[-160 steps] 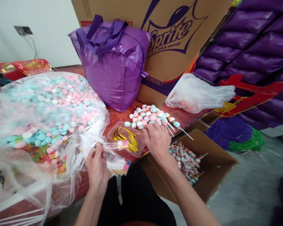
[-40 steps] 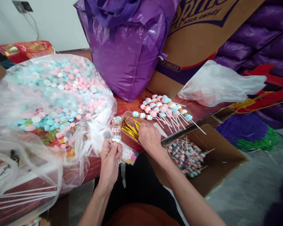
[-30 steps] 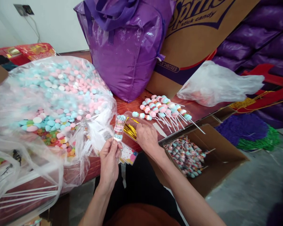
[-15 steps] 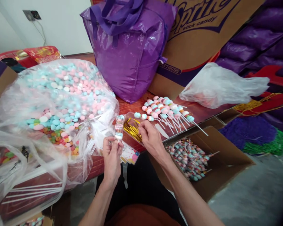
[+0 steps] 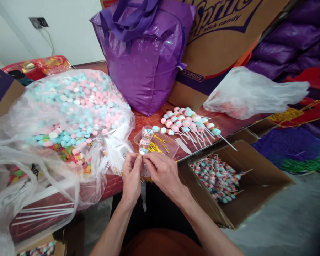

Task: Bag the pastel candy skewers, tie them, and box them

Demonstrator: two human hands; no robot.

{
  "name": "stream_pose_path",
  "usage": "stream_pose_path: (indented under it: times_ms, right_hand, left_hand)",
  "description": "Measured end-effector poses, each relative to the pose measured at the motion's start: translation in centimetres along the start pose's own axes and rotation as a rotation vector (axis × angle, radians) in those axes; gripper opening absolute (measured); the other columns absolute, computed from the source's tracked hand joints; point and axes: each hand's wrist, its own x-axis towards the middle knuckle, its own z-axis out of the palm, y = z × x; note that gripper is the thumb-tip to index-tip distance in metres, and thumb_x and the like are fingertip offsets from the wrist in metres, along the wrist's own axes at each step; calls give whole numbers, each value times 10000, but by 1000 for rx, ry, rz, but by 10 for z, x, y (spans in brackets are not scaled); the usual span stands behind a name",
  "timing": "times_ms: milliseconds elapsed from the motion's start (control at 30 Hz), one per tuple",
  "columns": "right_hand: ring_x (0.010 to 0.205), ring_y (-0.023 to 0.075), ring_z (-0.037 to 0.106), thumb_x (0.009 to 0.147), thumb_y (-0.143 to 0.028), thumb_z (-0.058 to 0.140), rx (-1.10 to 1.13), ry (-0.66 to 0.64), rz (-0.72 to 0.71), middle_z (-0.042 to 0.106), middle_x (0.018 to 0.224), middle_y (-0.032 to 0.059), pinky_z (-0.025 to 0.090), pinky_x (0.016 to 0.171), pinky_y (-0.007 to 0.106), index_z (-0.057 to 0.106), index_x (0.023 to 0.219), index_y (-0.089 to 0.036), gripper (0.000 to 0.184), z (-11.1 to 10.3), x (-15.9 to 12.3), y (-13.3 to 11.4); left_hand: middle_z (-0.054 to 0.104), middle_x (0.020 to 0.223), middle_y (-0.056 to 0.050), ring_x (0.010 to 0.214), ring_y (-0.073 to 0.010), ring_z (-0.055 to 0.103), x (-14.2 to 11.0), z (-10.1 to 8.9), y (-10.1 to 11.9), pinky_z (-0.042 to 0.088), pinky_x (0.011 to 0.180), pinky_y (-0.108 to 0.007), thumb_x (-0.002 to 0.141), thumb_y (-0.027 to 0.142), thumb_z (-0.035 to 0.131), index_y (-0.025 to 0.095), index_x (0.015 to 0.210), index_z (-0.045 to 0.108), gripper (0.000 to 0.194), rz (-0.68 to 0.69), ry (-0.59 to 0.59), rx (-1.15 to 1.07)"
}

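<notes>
We have the wrapped candy stick [image 5: 146, 140] roughly upright at both hands, just in front of the clear tub [image 5: 172, 145] of gold ties [image 5: 155, 145], near the table's [image 5: 142, 121] front edge. Our left hand [image 5: 132, 174] is nearly closed, thumb and finger pinched at the candy's base. Our right hand [image 5: 164, 172] is curled into a pinch at the same spot, its fingertips meeting the left ones; whether a gold tie sits between them, we cannot tell.

The hold looks narrow and low, so the candy could tip or turn if one pinch slackens. A hard twist there might split the clear film or slide it along the stick. The tub sits close to the front edge, and a knock from the right wrist could spill the ties. Toward the right of that edge lies a heap of unwrapped candy sticks [image 5: 186, 119], their ends pointing outward; brushing them could drag some into the cardboard box [image 5: 264, 177] below. At left, the big candy bag's [image 5: 77, 103] loose plastic hangs by the front edge, where we could snag it.
</notes>
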Motion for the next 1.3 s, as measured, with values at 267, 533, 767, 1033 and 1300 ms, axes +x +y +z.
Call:
stream_pose_path:
  times_ms: [267,533,767,1033,1300]
  right_hand:
    - [693,147,580,953,-213,509,295,-69,251,633,753,3,420,628,242,582,813,-207,158,-6,-10,9]
    - [718,152,568,957,-244,491,512,-14,357,603,792,4,449,675,260,540,847,-210,124,10,-12,4]
    - [760,143,497,987,-252,457,747,-59,338,493,836,-6,434,706,269,480,857,-215,137,-8,-10,-5]
    - [726,154,462,973,-190,418,493,-131,128,461,803,-6,399,694,298,436,888,-224,93,-13,-5,6]
    - [681,155,497,957,-198,420,356,-136,259,522,780,-4,405,635,285,451,884,-225,84,-12,-14,3]
  left_hand:
    - [568,692,41,573,-58,443,1,6,2,373,567,-172,802,368,758,180,820,587,254,-29,33,-50]
    - [549,649,42,554,-46,443,-3,13,5,390,553,-150,768,351,796,154,787,588,287,-94,13,-128]
    - [427,552,95,434,6,168,-5,11,32,160,390,-108,652,240,885,142,743,515,393,-522,-197,-472]
    - [452,548,87,440,-23,238,-13,12,36,210,418,-128,723,374,837,177,822,515,391,-417,-221,-207]
    - [603,778,2,736,-117,548,-25,7,13,457,700,-215,847,408,713,189,954,695,245,-79,-124,166]
